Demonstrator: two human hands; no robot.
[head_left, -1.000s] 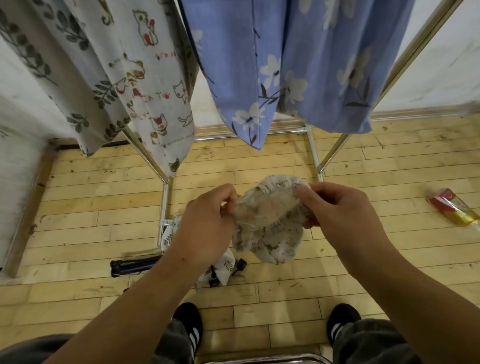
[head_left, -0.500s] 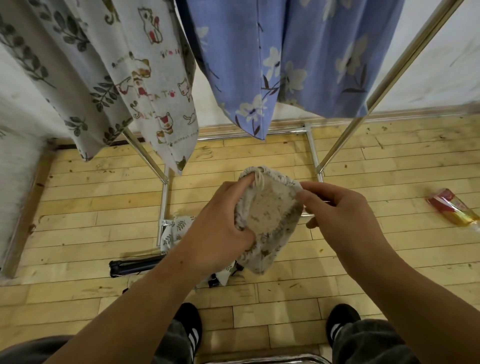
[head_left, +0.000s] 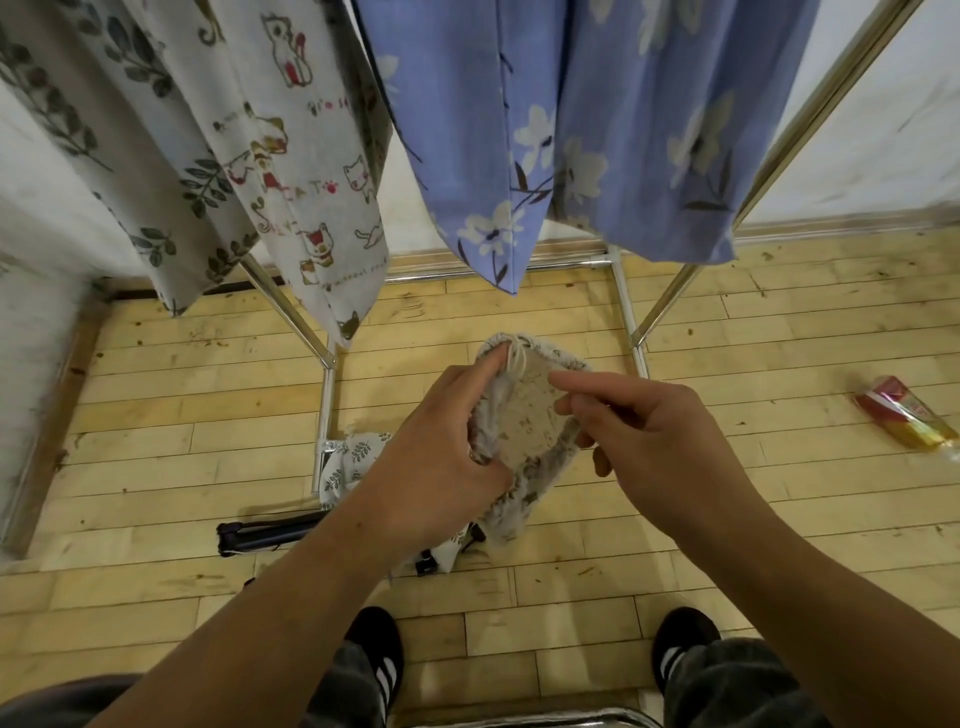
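Note:
A small beige drawstring pouch (head_left: 527, 421) with a printed pattern hangs in front of me at the middle of the head view. My left hand (head_left: 441, 452) grips its left side, with the index finger stretched up along the gathered rim by the white cord. My right hand (head_left: 654, 447) is at the pouch's right edge with fingers curled. Its index finger points left across the top of the fabric, and its lower fingers seem to pinch the edge. The bottom of the pouch dangles free below both hands.
A metal drying rack (head_left: 326, 395) stands ahead with a cat-print cloth (head_left: 291, 156), a leaf-print cloth (head_left: 130, 130) and a blue floral cloth (head_left: 571, 130) hanging on it. On the wood floor lie a leaf-print cloth (head_left: 353, 457), a black tripod-like object (head_left: 265, 535) and a red-yellow packet (head_left: 904, 418).
The pouch went from spread wide between both hands to narrower and upright. My left hand slid round its left side, and my right index finger moved over the fabric.

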